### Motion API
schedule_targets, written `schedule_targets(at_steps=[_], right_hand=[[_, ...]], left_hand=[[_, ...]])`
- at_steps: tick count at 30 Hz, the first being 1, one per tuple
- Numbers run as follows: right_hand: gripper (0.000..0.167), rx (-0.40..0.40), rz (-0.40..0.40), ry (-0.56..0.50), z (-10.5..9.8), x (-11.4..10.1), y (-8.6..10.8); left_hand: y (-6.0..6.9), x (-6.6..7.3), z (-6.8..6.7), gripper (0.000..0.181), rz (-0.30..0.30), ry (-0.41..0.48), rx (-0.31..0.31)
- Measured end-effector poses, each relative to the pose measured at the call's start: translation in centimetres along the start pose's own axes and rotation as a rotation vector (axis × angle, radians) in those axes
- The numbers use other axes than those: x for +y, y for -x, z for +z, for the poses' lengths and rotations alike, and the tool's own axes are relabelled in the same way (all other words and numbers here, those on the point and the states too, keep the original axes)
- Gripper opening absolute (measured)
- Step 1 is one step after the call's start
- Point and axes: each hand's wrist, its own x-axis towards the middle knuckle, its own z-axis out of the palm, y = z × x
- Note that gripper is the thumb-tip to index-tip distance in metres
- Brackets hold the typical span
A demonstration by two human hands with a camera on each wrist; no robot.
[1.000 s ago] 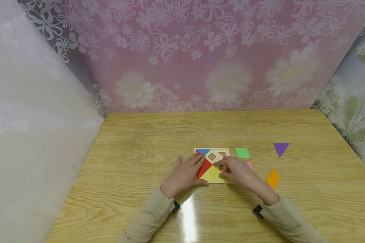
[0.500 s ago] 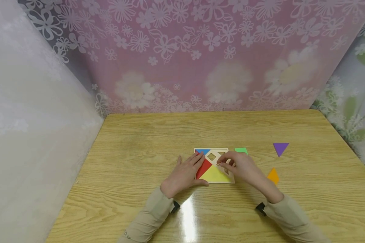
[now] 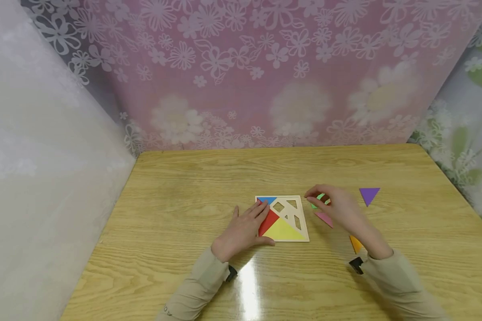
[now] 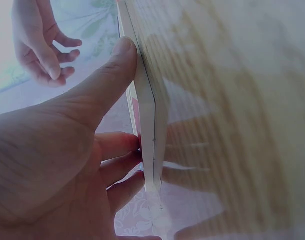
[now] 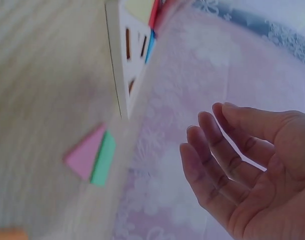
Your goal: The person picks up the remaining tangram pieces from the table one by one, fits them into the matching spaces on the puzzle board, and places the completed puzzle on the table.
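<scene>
My left hand (image 3: 243, 232), fingers straight, rests on the left side of the board (image 3: 291, 214); pressing softly should stop it sliding. Farther right, my empty right hand (image 3: 336, 204), loosely bent, hangs by the pink piece (image 5: 86, 152) and green piece (image 5: 103, 159).

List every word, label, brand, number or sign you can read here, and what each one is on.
Left sleeve: small dark marks, possibly letters or digits, too small to read.
Puzzle board: no lettering visible.
No readable text in any view.
</scene>
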Motion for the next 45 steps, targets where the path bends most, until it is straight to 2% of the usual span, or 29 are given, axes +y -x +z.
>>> schedule_targets(at_steps=[6, 10, 15, 19, 24, 27, 32, 38, 45], right_hand=[[0.007, 0.075, -0.012, 0.075, -2.2, 1.4, 1.4], [0.009, 0.058, -0.002, 0.133, -3.3, 2.7, 3.0], [0.019, -0.044, 0.075, 0.202, -4.0, 4.2, 5.1], [0.038, -0.147, 0.165, 0.288, -3.9, 5.3, 6.4], [0.063, -0.286, 0.248, 0.396, -3.7, 6.1, 7.1], [0.071, -0.318, 0.271, 0.419, -3.4, 6.3, 7.2], [0.069, -0.273, 0.273, 0.437, -2.7, 6.0, 7.2], [0.047, -0.213, 0.212, 0.379, -2.0, 5.9, 7.0], [0.042, -0.246, 0.186, 0.316, -1.6, 5.9, 6.1]], left_hand=[[0.0, 0.0, 0.0, 0.096, -0.001, 0.012, -0.010], [-0.1, -0.1, 0.1, 0.096, -0.001, 0.020, -0.012], [-0.1, -0.1, 0.1, 0.096, 0.004, 0.017, -0.008], [0.0, -0.1, 0.0, 0.096, 0.006, 0.013, -0.006], [0.1, -0.1, 0.0, 0.095, 0.012, 0.004, 0.006], [0.1, 0.0, 0.0, 0.095, 0.016, -0.003, 0.008], [0.0, 0.0, 0.0, 0.095, 0.017, 0.000, 0.006], [-0.1, -0.1, 0.1, 0.095, 0.018, -0.009, 0.005], [-0.1, -0.1, 0.2, 0.095, 0.019, -0.018, 0.004]])
